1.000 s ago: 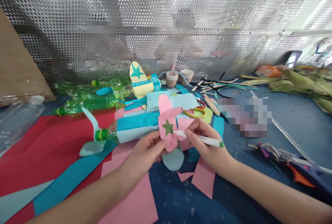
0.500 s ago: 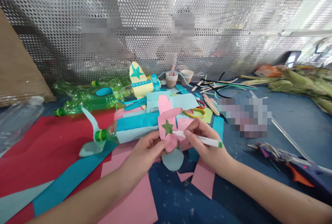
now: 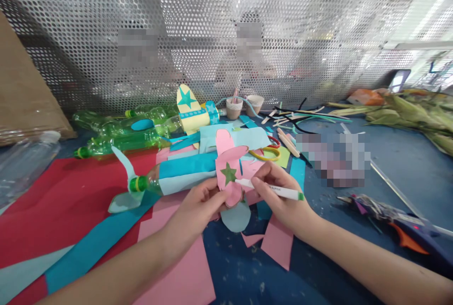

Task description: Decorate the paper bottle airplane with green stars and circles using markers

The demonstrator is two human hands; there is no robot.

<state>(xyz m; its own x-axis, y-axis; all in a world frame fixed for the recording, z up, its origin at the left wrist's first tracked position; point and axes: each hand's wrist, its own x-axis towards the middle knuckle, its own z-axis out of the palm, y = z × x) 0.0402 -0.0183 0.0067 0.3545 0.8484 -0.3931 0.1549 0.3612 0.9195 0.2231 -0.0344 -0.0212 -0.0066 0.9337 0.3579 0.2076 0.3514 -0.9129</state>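
My left hand (image 3: 208,196) pinches the lower edge of a pink paper propeller shape (image 3: 223,144) at the end of a plastic bottle. Blue and light blue paper (image 3: 187,166) wraps that bottle, which lies on its side with a green cap (image 3: 138,184) to the left. A green star (image 3: 228,173) marks the pink paper. My right hand (image 3: 279,196) is closed around a white marker (image 3: 283,191) with a green end, its tip at the star's right side. Below hangs a rounded light blue paper piece (image 3: 236,218).
Red paper (image 3: 71,192) and pink sheets (image 3: 184,267) cover the left and front. Green bottles (image 3: 120,140) lie behind. A yellow-handled pair of scissors (image 3: 267,155) sits beyond my right hand. At right lies a glue gun (image 3: 392,220); two small pots (image 3: 233,108) stand at the back.
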